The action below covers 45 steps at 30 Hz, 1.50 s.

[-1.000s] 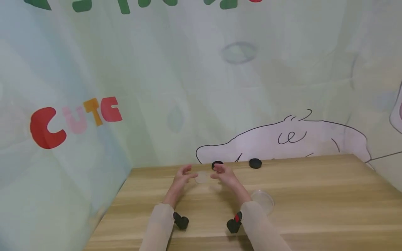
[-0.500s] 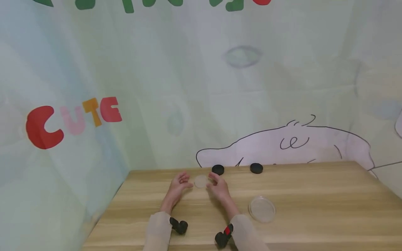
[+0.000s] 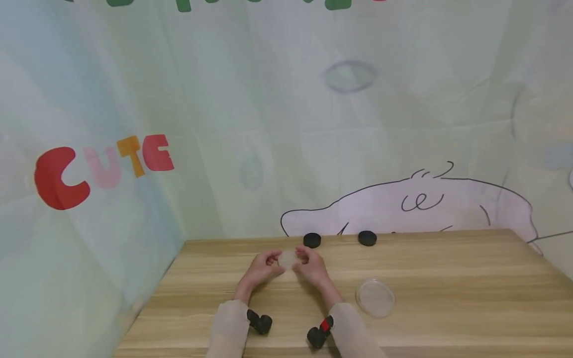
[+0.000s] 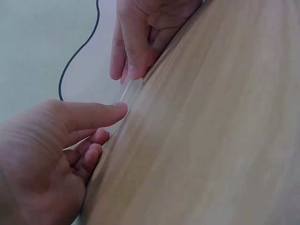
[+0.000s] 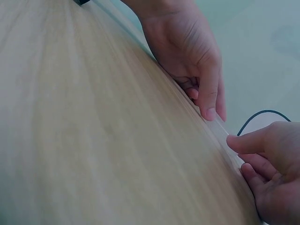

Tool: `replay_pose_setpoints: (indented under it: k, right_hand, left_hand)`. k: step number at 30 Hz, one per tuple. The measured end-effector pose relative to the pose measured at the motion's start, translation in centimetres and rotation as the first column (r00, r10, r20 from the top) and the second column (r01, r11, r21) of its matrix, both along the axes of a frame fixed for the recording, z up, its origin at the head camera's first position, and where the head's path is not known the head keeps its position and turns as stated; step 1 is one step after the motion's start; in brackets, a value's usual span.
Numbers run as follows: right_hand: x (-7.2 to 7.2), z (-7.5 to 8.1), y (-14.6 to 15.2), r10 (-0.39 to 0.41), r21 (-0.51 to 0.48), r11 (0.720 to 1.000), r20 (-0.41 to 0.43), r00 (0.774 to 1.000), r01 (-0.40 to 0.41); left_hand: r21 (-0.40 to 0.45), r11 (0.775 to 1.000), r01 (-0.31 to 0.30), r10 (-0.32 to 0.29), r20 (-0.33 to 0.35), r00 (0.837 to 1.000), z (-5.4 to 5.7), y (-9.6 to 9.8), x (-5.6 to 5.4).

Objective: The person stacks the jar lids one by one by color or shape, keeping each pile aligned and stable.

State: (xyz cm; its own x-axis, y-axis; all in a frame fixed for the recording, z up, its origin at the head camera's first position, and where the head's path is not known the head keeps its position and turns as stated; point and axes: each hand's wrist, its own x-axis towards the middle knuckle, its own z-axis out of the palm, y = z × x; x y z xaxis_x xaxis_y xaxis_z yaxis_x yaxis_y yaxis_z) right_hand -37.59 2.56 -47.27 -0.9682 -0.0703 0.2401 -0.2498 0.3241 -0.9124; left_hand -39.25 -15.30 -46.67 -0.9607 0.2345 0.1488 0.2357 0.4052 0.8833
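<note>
Two hands on the rim of a little clear disc

Nearest me are the pale sleeves, a small black camera strapped at each cuff. The wooden table spreads out ahead, with a bigger clear dish lying on it, well apart to the right of the hands.

Further on, the left hand and the right hand face each other across the small clear disc. Each pinches an edge, thumbs on the near side and fingers beyond. The disc is low at the tabletop, towards the far edge; I can't tell whether it touches the wood.

To my mind, something so thin and see-through wants a light, even pinch on both sides, kept level, since a harder squeeze from one hand could tip it or make it slip.

Just behind the right hand sits a black cap, with another black cap farther right. Past them hangs the printed cloth.
</note>
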Motion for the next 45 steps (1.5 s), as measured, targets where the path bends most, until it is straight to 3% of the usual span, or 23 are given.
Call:
replay_pose_setpoints:
  k: [6, 11, 15, 18, 21, 27, 34, 40, 45]
  right_hand:
    - [0.0, -0.2, 0.6, 0.035, 0.012, 0.999, -0.069, 0.997, -0.034]
    - [0.1, 0.0, 0.4, 0.031, -0.008, 0.999, 0.003, 1.000, -0.031]
    - [0.2, 0.1, -0.1, 0.025, -0.037, 0.999, 0.006, 1.000, -0.025]
    - [0.2, 0.0, -0.5, 0.033, -0.089, 0.996, 0.009, 0.999, -0.032]
    - [0.2, 0.2, -0.9, 0.059, -0.164, 0.985, 0.028, 0.998, -0.054]
    - [0.1, 1.2, -0.7, 0.074, -0.309, 0.950, 0.080, 0.994, -0.046]
    - [0.7, 4.3, 1.6, 0.084, -0.315, 0.948, 0.150, 0.985, -0.033]
    - [2.2, 7.1, 4.1, 0.127, -0.205, 0.973, 0.107, 0.986, -0.103]
    - [3.9, 8.5, 6.8, 0.144, -0.117, 0.984, 0.094, 0.985, -0.132]
  left_hand:
    - [-0.009, 1.000, -0.001, 0.001, 0.001, 1.000, 0.0, 0.2, -0.1]
    - [0.000, 1.000, -0.017, 0.017, 0.032, 0.999, 0.1, 0.1, 0.0]
    - [0.004, 1.000, -0.014, 0.013, 0.040, 0.999, 0.3, -0.3, 0.2]
    - [0.037, 0.999, -0.031, 0.029, 0.066, 0.997, 0.5, -0.5, 0.4]
    - [0.123, 0.990, -0.066, 0.052, 0.110, 0.993, 0.7, -0.8, 0.5]
    - [0.273, 0.960, -0.065, 0.028, 0.134, 0.991, 1.5, -0.1, 0.5]
    - [0.398, 0.916, -0.047, 0.021, 0.070, 0.997, 3.5, 2.6, 1.3]
    - [0.534, 0.846, -0.015, -0.005, 0.037, 0.999, 5.7, 4.7, 2.7]
    - [0.572, 0.819, 0.053, -0.083, 0.026, 0.996, 7.1, 6.3, 4.4]
